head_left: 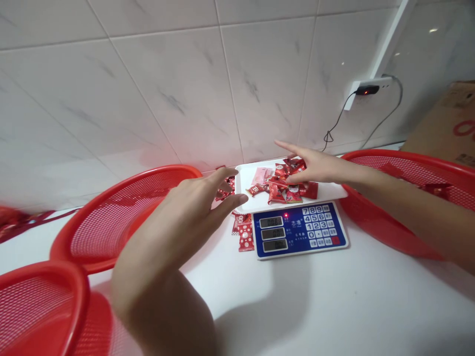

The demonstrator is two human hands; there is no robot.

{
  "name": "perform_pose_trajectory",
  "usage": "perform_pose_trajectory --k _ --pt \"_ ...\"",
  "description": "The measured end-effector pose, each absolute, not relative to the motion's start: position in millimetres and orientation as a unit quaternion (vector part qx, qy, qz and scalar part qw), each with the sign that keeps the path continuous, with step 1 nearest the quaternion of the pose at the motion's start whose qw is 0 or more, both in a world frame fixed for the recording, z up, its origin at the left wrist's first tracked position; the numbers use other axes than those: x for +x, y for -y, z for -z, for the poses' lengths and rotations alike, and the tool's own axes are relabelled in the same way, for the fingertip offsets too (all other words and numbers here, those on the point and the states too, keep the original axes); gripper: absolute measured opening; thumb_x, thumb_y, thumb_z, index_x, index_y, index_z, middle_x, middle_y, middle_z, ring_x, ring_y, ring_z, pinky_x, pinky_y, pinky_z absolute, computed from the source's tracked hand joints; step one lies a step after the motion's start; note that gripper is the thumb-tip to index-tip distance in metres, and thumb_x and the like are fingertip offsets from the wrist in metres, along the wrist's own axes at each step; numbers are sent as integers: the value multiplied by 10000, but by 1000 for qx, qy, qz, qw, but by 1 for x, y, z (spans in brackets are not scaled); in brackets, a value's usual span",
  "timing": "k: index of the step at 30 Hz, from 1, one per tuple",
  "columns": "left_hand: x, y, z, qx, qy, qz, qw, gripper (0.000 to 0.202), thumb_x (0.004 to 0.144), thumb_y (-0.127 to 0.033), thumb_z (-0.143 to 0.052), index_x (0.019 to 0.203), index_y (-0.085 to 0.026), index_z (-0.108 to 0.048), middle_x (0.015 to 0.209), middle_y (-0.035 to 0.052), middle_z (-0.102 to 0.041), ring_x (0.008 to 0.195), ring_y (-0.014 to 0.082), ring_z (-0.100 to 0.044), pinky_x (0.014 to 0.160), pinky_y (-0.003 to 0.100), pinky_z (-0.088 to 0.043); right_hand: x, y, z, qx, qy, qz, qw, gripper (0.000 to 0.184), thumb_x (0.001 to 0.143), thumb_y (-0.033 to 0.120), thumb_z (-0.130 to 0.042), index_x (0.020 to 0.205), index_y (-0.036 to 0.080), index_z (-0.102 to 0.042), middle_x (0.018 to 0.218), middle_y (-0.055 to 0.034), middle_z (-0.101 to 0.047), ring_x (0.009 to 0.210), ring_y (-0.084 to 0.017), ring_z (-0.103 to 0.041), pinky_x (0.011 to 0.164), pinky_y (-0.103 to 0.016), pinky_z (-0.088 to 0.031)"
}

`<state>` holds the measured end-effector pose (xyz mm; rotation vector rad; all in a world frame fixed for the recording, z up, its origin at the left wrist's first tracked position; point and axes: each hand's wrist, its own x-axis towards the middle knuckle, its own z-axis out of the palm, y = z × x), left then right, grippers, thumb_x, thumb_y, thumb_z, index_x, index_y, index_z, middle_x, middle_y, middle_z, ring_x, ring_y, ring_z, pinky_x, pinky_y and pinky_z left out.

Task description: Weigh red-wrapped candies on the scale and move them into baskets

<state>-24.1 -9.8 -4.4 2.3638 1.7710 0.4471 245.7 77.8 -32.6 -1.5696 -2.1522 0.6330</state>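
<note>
My left hand (200, 198) hovers at the left end of a white tray (326, 190), its fingers apart and holding nothing. Just beneath those fingertips lie a few red wrapped sweets (224, 190). My right hand (311, 165) reaches over the far side of a heap of red wrapped sweets (284, 190), index finger stretched out and other fingers down among the packets. Whether it grips one is hidden. A pink packet (261, 174) lies on the tray. It rests on a blue digital scale (300, 232). More red packets (245, 236) lie on the counter beside the scale.
Red mesh baskets stand on the white counter at left (111, 212), bottom left (37, 306) and right (408, 170), the right one holding red packets. Behind rise a tiled wall (166, 84) with a wall socket (365, 91) and hanging cable. A cardboard box (449, 123) stands far right.
</note>
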Motion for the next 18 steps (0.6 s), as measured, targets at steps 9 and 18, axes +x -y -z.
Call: perform_pose_trajectory --k 9,18 --pt "-16 1 6 804 -564 -149 112 424 972 -542 -485 1271 -268 -610 1153 78 -740 997 293 -681 781 397 -512 233 -94 32 -517 806 -234 166 696 731 176 -705 1417 264 -628 1274 -98 -679 1108 -292 -663 926 -402 -559" --pt "-7 -14 12 800 -568 -135 137 384 1007 -482 -533 1290 -237 -618 1115 78 -748 995 278 -686 805 379 -514 257 -89 19 -554 760 -206 270 658 863 210 -632 1497 356 -530 1355 -93 -614 966 -233 -683 774 -378 -613"
